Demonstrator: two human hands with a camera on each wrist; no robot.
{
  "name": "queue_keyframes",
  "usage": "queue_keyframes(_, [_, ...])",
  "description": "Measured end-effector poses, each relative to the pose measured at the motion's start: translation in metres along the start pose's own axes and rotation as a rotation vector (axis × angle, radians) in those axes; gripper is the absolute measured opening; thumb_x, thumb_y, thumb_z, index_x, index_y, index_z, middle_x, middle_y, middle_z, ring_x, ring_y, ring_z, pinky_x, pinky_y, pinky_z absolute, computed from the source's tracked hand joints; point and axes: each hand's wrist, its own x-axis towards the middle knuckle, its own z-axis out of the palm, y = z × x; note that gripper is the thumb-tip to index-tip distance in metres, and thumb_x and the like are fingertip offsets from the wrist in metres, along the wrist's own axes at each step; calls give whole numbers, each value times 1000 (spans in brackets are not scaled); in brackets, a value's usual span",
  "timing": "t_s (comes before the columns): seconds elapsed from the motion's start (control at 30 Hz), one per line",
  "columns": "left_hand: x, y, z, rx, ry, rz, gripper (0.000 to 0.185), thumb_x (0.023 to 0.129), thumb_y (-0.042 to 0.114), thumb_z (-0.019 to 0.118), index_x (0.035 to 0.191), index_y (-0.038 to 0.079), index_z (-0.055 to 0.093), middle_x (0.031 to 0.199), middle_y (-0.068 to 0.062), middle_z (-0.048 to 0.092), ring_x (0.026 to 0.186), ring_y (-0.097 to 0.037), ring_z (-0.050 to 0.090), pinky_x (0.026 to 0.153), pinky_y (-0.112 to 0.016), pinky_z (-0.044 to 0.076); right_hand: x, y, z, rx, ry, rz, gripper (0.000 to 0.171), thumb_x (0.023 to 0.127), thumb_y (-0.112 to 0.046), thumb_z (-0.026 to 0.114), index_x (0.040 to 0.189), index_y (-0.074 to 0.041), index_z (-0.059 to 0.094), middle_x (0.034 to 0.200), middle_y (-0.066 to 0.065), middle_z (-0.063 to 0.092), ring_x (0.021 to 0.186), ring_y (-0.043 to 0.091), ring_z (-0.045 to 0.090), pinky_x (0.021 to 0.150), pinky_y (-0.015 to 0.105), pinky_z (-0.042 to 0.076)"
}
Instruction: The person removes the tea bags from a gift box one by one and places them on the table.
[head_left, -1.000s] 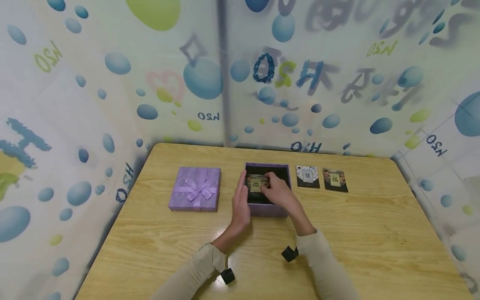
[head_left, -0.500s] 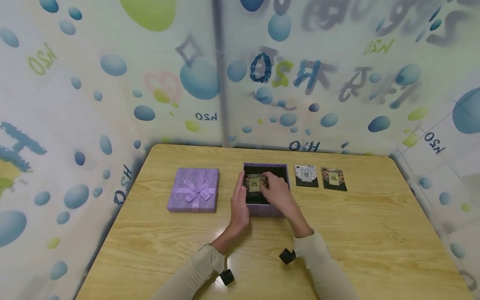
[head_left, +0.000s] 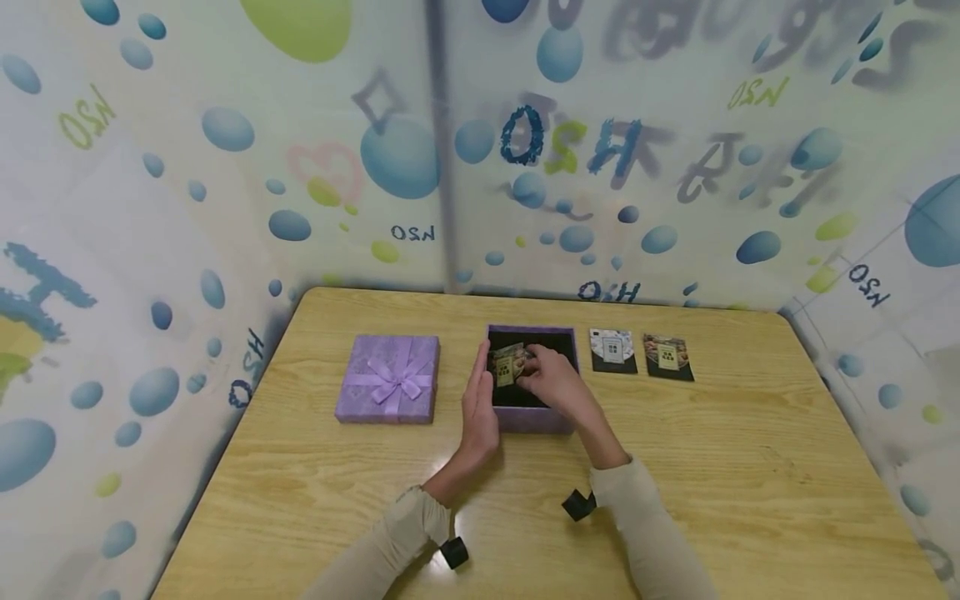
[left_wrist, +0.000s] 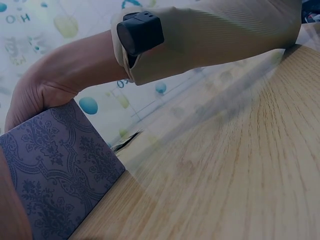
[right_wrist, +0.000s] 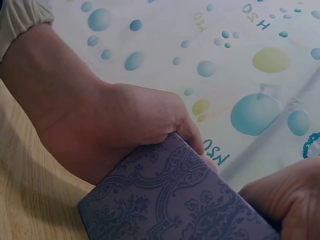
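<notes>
One packet [head_left: 506, 367], right fingers [head_left: 537, 352] pinching it, box [head_left: 528, 422] around them, left fingers [head_left: 476, 375] straight alongside: positioning appears underway, next move needs steadiness.

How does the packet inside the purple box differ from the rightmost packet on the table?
The boxed packet is held by the right hand inside the purple box; the rightmost packet lies untouched on the table. The boxed packet is partly covered by that hand, while the rightmost packet shows whole. Both are dark with a yellowish label.
</notes>
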Motion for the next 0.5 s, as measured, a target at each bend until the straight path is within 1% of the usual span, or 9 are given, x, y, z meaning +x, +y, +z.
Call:
queue_keyframes(0.13, [0,0,1,3,2,4,51,116,17,24,166,9,26,172,-13,24,159,-21,18,128,-39,16,1,2,-1,29,-51,7,61,105,-15,62,156,9,39,147,29,56,134,42,56,107,55,49])
queue_keyframes(0.27, [0,-1,1,6,8,12,51,115,16,25,166,8,26,172,-10,26,159,-22,19,128,-37,17,3,4,0,101,-76,9,56,108,-16,57,156,6,38,152,30,49,140,43,50,111,58,45])
queue_keyframes(0.33, [0,-1,1,3,11,10,51,115,15,25,166,9,27,172,-9,26,159,-22,19,127,-37,17,4,4,0,129,-78,2,54,108,-16,56,155,6,39,151,30,50,135,42,55,110,57,46])
queue_keyframes(0.43, [0,0,1,-1,12,4,51,115,13,24,166,11,27,172,-7,26,159,-23,19,127,-37,17,5,4,-1,154,-74,-21,52,108,-13,56,154,6,40,147,31,55,117,37,67,104,55,50])
queue_keyframes(0.5, [0,0,1,4,10,-5,51,115,16,24,167,11,26,172,-5,26,159,-21,19,127,-36,18,5,4,-2,173,-71,-39,50,108,-12,56,153,7,41,144,31,57,104,33,70,99,53,53])
